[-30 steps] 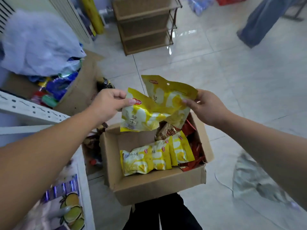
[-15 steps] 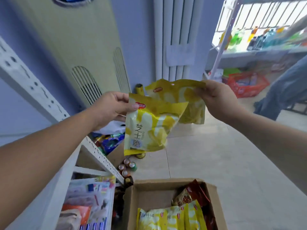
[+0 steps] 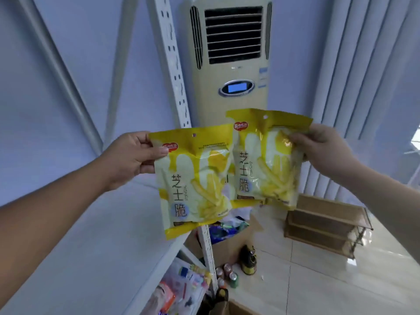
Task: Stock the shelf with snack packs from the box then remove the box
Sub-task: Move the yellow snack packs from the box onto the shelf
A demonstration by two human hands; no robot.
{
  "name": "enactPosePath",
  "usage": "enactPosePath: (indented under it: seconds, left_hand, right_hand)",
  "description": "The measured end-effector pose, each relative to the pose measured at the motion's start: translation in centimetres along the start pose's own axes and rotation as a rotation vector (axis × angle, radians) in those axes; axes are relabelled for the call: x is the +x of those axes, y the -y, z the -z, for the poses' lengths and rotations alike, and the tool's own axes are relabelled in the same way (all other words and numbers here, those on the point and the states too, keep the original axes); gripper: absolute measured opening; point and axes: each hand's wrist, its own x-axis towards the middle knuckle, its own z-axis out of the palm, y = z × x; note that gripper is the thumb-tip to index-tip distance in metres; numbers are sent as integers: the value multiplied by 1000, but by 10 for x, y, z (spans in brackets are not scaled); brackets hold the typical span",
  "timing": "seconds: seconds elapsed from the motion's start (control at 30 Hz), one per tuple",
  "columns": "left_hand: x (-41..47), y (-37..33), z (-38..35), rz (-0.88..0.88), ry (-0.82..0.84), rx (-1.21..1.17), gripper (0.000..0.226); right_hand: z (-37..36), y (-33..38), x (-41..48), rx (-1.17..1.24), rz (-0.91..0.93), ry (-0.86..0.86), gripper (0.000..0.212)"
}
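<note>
The left snack pack, at centre frame, bears the large dark characters 芝士脆 running top to bottom, with small Latin letters beside them that appear to read ZHISHICUI. The right snack pack carries the same print. Each has a red oval logo at its upper left, too blurred to read. The sticker on the air conditioner is illegible.

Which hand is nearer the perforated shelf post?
Left. The left hand is just left of the shelf post; the right hand is well off to its right.
</note>
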Motion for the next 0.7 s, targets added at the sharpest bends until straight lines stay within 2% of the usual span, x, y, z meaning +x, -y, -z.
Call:
enactPosePath:
  seconds: [0.07, 0.17, 0.33, 0.47, 0.53, 0.63, 0.7]
  left_hand:
    - [-36, -9, 24, -9, -94, 32, 78]
    - [-97, -16, 53, -26, -237, 1, 66]
    - [-212, -26, 96, 12, -432, 26, 62]
    - [-307, -38, 135, 48, -603, 50, 64]
    - [-352, -42, 152, 64, -662, 79, 51]
    - [-418, -42, 176, 85, -759, 70, 14]
    - [-461, -37, 195, 105, -850, 62, 17]
  right_hand:
    - [-19, 12, 5, 40, 42, 64, 21]
    - [-56, 34, 1, 95, 111, 200, 16]
    - [-125, 84, -22, 215, 230, 401, 33]
    - [-180, 136, -42, 264, 285, 538, 36]
    - [-207, 166, -60, 286, 300, 571, 34]
    - [-249, 203, -88, 304, 340, 650, 18]
    - [-279, 223, -107, 304, 347, 697, 14]
